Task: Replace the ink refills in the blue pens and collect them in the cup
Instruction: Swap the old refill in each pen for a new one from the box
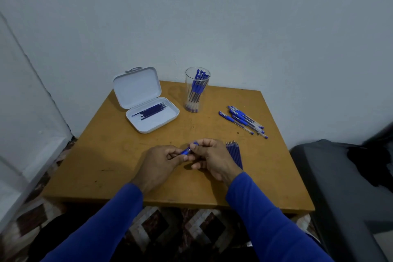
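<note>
Both hands hold one blue pen just above the middle of the wooden table. My left hand pinches its lower end and my right hand grips its upper end. A clear cup with several blue pens in it stands at the back centre. Several more blue pens lie loose at the right. A row of blue refills lies just right of my right hand. More dark refills lie in an open white case at the back left.
The table stands in a corner, with walls behind and to the left. A dark grey seat is close to the table's right edge. Patterned floor shows below the front edge.
</note>
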The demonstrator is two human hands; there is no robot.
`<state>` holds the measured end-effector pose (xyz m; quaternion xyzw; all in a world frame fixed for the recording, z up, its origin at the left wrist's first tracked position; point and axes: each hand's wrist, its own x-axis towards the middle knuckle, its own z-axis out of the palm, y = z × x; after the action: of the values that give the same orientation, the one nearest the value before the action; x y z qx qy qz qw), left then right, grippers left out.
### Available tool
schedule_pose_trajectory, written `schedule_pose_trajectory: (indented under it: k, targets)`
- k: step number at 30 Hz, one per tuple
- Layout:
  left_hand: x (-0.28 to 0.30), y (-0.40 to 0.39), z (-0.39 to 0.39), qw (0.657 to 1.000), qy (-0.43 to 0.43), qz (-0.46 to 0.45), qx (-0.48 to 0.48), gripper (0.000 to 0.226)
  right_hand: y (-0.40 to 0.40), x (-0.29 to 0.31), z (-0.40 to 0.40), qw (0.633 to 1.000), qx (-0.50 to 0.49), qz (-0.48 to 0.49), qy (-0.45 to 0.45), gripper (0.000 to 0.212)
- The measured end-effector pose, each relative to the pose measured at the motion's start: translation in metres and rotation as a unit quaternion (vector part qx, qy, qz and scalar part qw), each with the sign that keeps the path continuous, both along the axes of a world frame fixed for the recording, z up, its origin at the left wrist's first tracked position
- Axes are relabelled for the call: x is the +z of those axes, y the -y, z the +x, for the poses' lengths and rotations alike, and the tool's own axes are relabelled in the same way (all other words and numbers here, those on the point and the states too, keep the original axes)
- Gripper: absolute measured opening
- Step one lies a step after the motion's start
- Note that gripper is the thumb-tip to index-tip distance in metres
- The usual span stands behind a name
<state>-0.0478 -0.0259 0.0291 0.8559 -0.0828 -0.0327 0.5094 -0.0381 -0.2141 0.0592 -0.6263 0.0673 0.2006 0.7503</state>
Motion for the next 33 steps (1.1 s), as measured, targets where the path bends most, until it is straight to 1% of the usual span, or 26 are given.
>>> schedule_pose_trajectory:
  k: [7, 12, 16, 26, 31, 33]
  targets:
    - [0.004, -0.001, -0.003, 1.000, -0.020, -0.015, -0.005, 0.004, 0.000, -0.003, -0.003, 1.000, -0.002, 0.003, 0.000, 0.028]
    - [0.005, 0.000, -0.004, 1.000, -0.013, -0.004, -0.009, 0.008, -0.001, -0.009, -0.003, 1.000, -0.003, -0.013, 0.018, 0.019]
    - [0.005, -0.003, 0.000, 0.999, -0.034, 0.011, -0.022, 0.008, 0.000, -0.013, -0.003, 0.999, 0.005, -0.021, 0.029, 0.018]
    - [0.003, -0.009, 0.006, 0.998, -0.051, 0.020, -0.043, 0.004, 0.001, -0.017, -0.004, 1.000, 0.008, -0.009, 0.028, 0.022]
    - [0.003, -0.008, 0.007, 0.998, -0.050, 0.015, -0.044, 0.005, 0.002, -0.016, -0.005, 1.000, 0.009, -0.004, 0.028, 0.017]
    - [0.002, -0.009, 0.008, 0.998, -0.048, 0.002, -0.049, 0.006, 0.002, -0.016, -0.005, 1.000, -0.001, 0.010, 0.028, 0.021]
